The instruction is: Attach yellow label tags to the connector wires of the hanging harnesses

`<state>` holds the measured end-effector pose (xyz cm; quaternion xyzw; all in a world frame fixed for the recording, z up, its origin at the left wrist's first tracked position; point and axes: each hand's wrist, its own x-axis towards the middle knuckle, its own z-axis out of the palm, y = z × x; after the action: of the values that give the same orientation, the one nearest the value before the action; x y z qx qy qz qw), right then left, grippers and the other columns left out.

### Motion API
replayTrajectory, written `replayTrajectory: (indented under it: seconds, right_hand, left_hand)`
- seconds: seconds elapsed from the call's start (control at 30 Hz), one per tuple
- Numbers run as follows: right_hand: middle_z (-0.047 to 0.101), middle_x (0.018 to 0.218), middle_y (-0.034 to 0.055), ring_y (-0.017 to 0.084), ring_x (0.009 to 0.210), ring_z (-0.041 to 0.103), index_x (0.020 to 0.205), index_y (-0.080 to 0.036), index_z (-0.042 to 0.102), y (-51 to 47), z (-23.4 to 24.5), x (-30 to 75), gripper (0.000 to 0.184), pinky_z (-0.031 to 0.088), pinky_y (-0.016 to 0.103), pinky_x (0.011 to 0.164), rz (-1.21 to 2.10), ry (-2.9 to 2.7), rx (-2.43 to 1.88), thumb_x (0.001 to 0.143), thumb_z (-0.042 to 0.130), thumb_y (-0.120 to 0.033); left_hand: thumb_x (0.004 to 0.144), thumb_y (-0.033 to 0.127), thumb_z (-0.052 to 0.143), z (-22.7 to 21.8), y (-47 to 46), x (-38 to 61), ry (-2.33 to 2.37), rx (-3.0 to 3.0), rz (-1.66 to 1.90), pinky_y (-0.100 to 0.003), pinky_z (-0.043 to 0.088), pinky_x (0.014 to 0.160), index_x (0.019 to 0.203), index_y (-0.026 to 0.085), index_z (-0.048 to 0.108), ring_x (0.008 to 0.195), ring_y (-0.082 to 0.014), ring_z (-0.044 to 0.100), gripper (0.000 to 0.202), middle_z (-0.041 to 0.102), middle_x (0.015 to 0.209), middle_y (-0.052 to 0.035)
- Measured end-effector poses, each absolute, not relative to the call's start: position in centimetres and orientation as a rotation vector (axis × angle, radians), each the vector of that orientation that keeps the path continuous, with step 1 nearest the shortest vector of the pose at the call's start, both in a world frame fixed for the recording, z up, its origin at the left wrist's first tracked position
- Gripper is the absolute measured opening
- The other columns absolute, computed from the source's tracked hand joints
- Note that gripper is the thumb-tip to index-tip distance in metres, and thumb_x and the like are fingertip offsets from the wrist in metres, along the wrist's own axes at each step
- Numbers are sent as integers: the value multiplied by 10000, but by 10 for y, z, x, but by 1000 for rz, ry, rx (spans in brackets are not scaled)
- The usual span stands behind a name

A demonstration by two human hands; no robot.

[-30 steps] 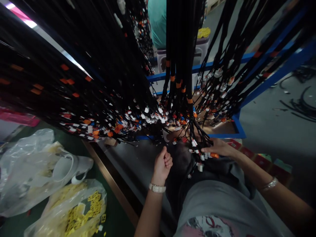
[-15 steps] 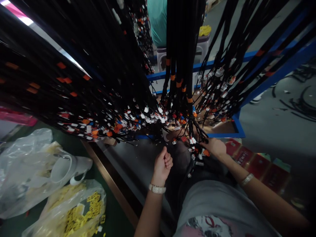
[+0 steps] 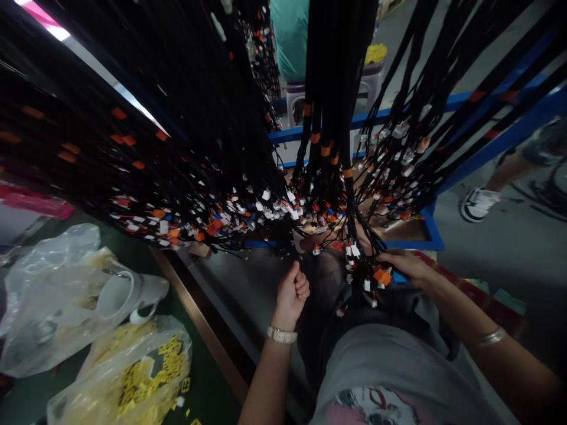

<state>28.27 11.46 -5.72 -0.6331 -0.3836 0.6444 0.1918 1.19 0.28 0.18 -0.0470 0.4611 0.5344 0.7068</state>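
Black wire harnesses hang in thick bundles, their ends crowded with white, orange, red and blue connectors. My right hand is closed on branch wires at the lower end of the middle wire harness, above my lap. An orange connector and a blue connector show just below its fingers. Left of that bundle, my left hand is curled closed with the thumb up, apart from the wires. Whatever its fingers may hold is hidden.
A blue frame surrounds the harness ends. To the left, a green table bears a white mug and a plastic bag of yellow parts. A person's shoe stands on the floor at right, near red boxes.
My right hand has moved right and slightly down, and the blue connector now shows below it. The left hand has hardly moved. Someone's leg and shoe have appeared at right.
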Motion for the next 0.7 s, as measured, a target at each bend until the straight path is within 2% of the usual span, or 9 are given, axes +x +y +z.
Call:
replayTrajectory:
  seconds: [0.17, 0.27, 0.37, 0.43, 0.57, 0.7]
  right_hand:
    - [661, 573, 46, 203, 522, 622, 663, -199, 570, 122, -29, 288, 70, 546, 337, 540, 2145, -610, -1662, 716, 583, -242]
    - [638, 550, 33, 184, 487, 600, 670, -205, 546, 123, -18, 286, 78, 548, 330, 525, 2205, -483, -1559, 746, 530, -209]
    - [664, 623, 29, 178, 569, 634, 735, -204, 564, 119, -14, 282, 77, 570, 331, 606, 2213, -279, -1501, 752, 503, -161]
    - [677, 673, 20, 160, 636, 651, 778, -211, 570, 114, -12, 277, 108, 576, 294, 640, 2185, -101, -1443, 764, 485, -145]
    - [672, 708, 15, 105, 650, 645, 845, -215, 583, 100, -7, 261, 159, 548, 155, 550, 2204, 265, -1192, 823, 427, -196]
    - [673, 718, 34, 95, 624, 640, 866, -187, 593, 84, -6, 243, 170, 544, 136, 542, 2255, 460, -1044, 852, 429, -227]
  left_hand:
    - [735, 419, 649, 1, 2, 11, 1022, -95, 1202, -140, 133, 330, 521, 165, 317, 340, -14, 209, 470, 251, 421, 90]
    - [738, 408, 650, 1, 1, 11, 1021, -90, 1220, -141, 133, 331, 522, 163, 326, 342, -14, 210, 460, 260, 421, 89]
    - [741, 398, 649, 2, 1, 12, 1031, -101, 1248, -143, 126, 330, 521, 160, 332, 341, -14, 213, 453, 271, 424, 87]
    - [747, 394, 644, 2, 2, 11, 1029, -112, 1275, -144, 127, 331, 523, 161, 331, 342, -16, 217, 450, 275, 429, 86]
    - [785, 387, 603, 8, 4, 5, 1022, -132, 1351, -148, 150, 338, 527, 161, 346, 348, -23, 233, 429, 272, 434, 80]
    - [815, 378, 562, 28, -2, -5, 1039, -69, 1432, -153, 172, 358, 547, 153, 390, 373, -30, 249, 390, 288, 454, 69]
